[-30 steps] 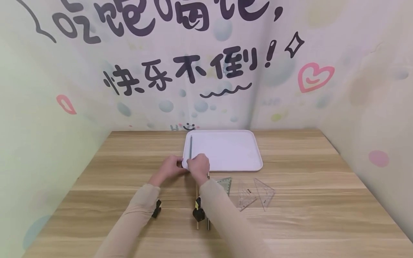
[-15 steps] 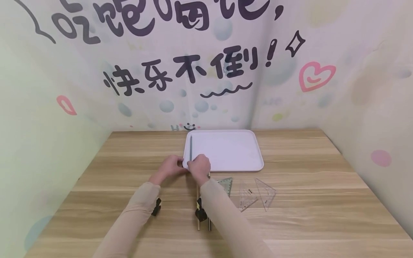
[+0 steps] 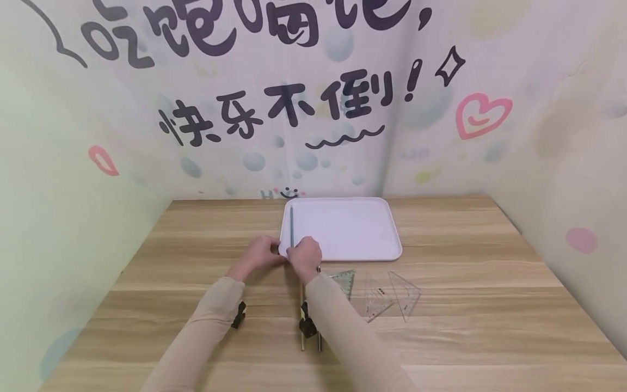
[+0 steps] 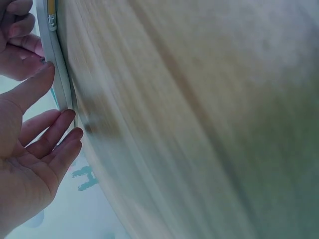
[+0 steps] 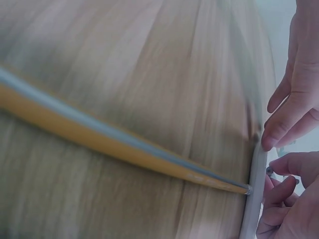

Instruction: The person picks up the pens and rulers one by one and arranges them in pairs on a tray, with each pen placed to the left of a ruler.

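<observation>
In the head view a white tray [image 3: 348, 231] lies at the back of the table, with a slim grey-blue pencil [image 3: 292, 223] lengthwise along its left side. My right hand [image 3: 305, 257] pinches the near end of that pencil over the tray's front edge. At the tray's front left corner, my left hand [image 3: 257, 258] holds the rim between thumb and fingers. The left wrist view has its thumb on the rim [image 4: 61, 84] and its fingers round the outside of the corner. A yellow pencil [image 5: 149, 154] with a metal ferrule lies on the wood, its end against the tray.
Beside the yellow pencil, a dark pencil-like stick [image 3: 320, 342] lies partly under my right forearm. To the right are a greenish set square [image 3: 345, 281] and two clear ones, one nearer [image 3: 379, 306] and one farther right [image 3: 406, 294]. A printed wall stands behind the table.
My right hand and the near end of the grey-blue pencil have shifted very slightly to the right. My left hand stays at the tray's corner.
</observation>
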Demonstrator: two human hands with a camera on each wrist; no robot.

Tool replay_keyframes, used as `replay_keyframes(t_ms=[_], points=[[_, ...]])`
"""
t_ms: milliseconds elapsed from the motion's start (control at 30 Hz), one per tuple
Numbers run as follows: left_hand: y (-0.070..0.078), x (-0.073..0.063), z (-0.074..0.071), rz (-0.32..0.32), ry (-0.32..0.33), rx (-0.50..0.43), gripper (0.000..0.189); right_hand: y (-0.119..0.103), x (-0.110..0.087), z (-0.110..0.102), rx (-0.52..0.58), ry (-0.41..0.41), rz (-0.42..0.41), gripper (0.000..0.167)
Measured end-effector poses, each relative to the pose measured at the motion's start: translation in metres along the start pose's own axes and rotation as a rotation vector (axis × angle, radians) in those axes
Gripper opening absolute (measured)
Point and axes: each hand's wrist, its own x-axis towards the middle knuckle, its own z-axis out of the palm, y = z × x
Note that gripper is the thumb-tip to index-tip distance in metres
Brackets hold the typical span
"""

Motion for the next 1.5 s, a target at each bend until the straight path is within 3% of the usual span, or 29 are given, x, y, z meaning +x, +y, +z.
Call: replay_keyframes(t_ms=[533,1033,1500], points=[[0.000,0.001,0.002,-0.030,-0.002,0.016,0.018,0.000,0.000,0.004,-0.033,-0.031,-0.030,0.022],[-0.002,0.001,0.001,0.047,0.024,0.065,0.012,-0.001,-0.001,0.012,-0.059,0.016,-0.061,0.022],[-0.004,0.000,0.004,0.054,0.039,0.069,0.010,0.000,0.001,0.015,-0.044,0.025,-0.056,0.024]])
